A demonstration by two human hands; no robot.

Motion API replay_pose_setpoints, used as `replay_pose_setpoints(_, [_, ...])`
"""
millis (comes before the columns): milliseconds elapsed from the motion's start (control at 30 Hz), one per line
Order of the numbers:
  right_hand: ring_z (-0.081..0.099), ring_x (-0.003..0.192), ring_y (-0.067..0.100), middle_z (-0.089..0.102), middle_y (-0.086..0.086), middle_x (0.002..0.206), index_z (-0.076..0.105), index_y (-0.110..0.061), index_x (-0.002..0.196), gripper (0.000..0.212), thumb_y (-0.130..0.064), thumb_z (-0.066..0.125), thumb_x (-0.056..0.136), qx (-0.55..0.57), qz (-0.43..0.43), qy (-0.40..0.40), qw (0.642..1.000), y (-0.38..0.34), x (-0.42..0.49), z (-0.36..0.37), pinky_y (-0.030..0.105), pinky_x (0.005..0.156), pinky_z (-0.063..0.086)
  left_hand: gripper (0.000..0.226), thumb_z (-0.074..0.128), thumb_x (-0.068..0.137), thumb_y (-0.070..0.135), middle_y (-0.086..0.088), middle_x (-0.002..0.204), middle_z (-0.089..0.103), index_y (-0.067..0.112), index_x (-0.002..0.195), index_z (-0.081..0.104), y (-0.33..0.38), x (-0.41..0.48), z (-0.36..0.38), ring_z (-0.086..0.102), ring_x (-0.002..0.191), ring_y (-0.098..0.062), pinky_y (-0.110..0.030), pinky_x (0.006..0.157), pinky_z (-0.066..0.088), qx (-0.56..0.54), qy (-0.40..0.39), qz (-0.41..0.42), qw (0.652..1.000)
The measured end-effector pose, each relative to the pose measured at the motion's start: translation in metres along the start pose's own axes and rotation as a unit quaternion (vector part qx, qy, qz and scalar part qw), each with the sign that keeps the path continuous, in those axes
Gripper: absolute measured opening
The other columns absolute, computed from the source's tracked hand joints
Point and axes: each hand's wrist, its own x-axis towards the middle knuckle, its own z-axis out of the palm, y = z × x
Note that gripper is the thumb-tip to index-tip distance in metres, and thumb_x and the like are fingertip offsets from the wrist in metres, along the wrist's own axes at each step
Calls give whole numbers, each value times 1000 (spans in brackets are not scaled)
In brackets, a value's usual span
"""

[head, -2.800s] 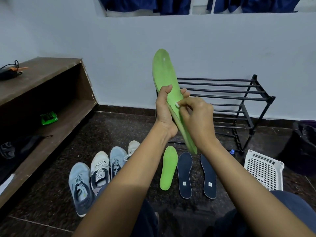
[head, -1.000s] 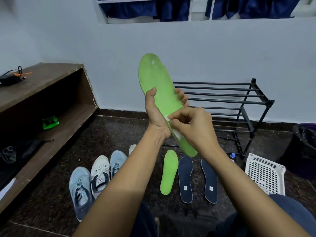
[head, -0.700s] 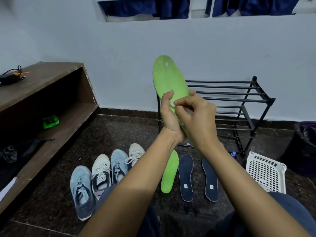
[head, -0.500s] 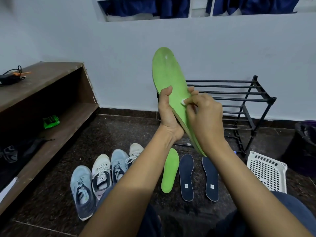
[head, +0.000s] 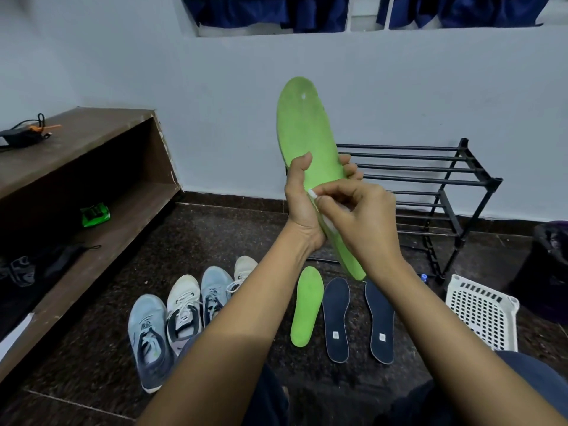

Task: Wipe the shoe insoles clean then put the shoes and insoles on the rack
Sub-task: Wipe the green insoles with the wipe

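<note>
- The left hand point(head: 302, 207) is wrapped round the middle of a bright green foam insole point(head: 304, 127). The thumb is on the face towards the camera and the fingertips poke out past the far edge.
- That insole is up in the air, nearly upright, toe end on top, in front of the white wall.
- The right hand point(head: 362, 222) is curled tight, thumb and forefinger pinching a small white wipe point(head: 313, 193) and pressing it on the insole just below the left thumb.
- Down on the dark speckled floor point(head: 215, 235) there's a second green insole point(head: 305, 305), then a navy blue insole point(head: 336, 318) and another navy insole point(head: 379, 321), side by side.
- Left of those is a tight row of shoes: a grey-blue trainer point(head: 149, 339), a white trainer point(head: 183, 309), a light blue trainer point(head: 215, 290) and a cream trainer point(head: 244, 267) half hidden by the left forearm.
- A black metal shoe rack point(head: 445, 179) stands against the wall behind the hands.
- A white plastic lattice basket point(head: 482, 312) sits on the floor near the rack's front right leg.
</note>
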Motion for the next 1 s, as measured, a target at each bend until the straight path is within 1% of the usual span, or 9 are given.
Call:
replay_pose_setpoints(100, [63,77,-3,70,-6,77,76,-15,85,19,0,67,77,-21,-10,9,1000,5,6,1,2,71,42,47,51,73,48,-6,83,60,7,94,59,-1,-1,2,60,77,-17,-26,73,51,20,7,-3,1000])
replay_pose_setpoints(167, [64,80,3,72,0,83,76,-13,86,18,-1,66,78,-42,-34,27,998,9,8,2,6,74,45,50,58,65,48,-5,83,63,7,94,61,-2,0,2,62,74,-16,-25,71,52,30,7,1,1000])
replay_pose_setpoints(267, [67,87,14,72,7,95,75,-10,88,17,-2,63,79,-89,-53,62,993,17,14,3,26,82,51,55,63,57,49,-4,77,66,7,93,63,-4,-2,2,65,69,-15,-24,67,53,45,0,10,999])
replay_pose_setpoints(333, [68,91,23,71,10,100,74,-7,89,16,-1,61,80,-132,-70,83,985,20,15,4,36,82,52,53,62,61,50,-5,77,66,6,92,63,-5,-3,2,64,71,-17,-26,68,53,50,-4,8,999])
replay_pose_setpoints(467, [67,95,27,69,13,106,72,-6,89,16,1,60,81,-158,-89,84,980,20,11,5,39,82,53,54,48,79,53,-8,83,66,4,95,63,0,-2,-2,64,77,-19,-30,75,52,40,-7,6,999])
replay_pose_setpoints(600, [67,91,27,70,12,103,73,-8,89,16,-1,61,81,-152,-64,74,983,19,9,2,42,82,53,59,43,76,57,-9,83,67,5,89,66,1,-5,-2,64,77,-19,-31,75,51,7,-15,1,1000])
replay_pose_setpoints(700, [66,77,23,72,9,83,75,-10,87,13,-5,64,81,-150,-18,43,988,19,2,0,37,76,53,62,45,74,60,-10,85,62,4,93,63,6,-3,-2,58,81,-22,-33,78,46,-44,-28,13,999])
replay_pose_setpoints(833, [60,62,-1,66,-12,63,77,-16,81,9,-10,71,79,-64,48,-24,997,15,-3,-5,8,60,44,68,46,72,64,-9,89,61,4,101,60,14,4,-13,60,82,-23,-36,82,45,-85,-12,26,996])
replay_pose_setpoints(1000, [61,63,-2,71,-8,69,77,-19,81,11,-10,72,78,13,50,-84,995,6,-7,-7,9,60,43,69,50,71,65,-8,89,59,3,102,58,14,4,-14,58,79,-21,-35,82,47,-101,-8,-2,995])
